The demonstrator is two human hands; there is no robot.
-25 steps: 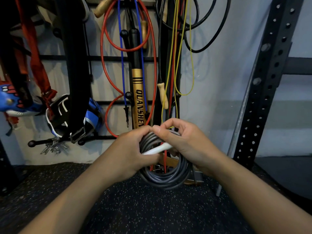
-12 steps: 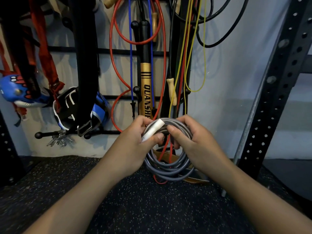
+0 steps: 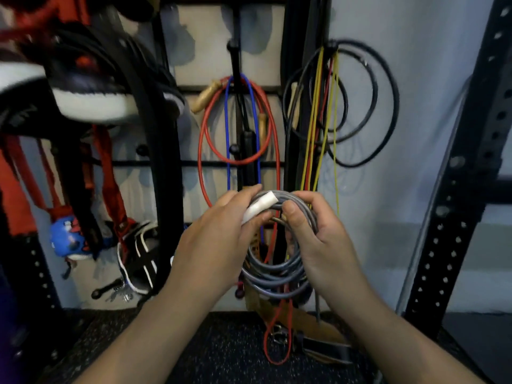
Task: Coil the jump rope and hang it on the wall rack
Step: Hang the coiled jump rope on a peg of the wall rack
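Coiling complete: left hand [image 3: 219, 242] and right hand [image 3: 318, 239], fingers closed on the grey jump rope [image 3: 274, 273] coil; next, presumably, lifting it onto a wall rack [image 3: 235, 51] peg.

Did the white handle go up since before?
Yes. The white handle rose against the wall rack: it sat below the lower crossbar, now nearer the middle one.

Whole view motion-blurred; gear [image 3: 91, 87] upper left smeared, kind unclear. Left hand [image 3: 219, 242] hides lower end of white handle [image 3: 259, 207]; right hand [image 3: 324, 245] covers coil's [image 3: 274, 275] right side. Second handle unseen. Rack [image 3: 468, 189] cut by right edge
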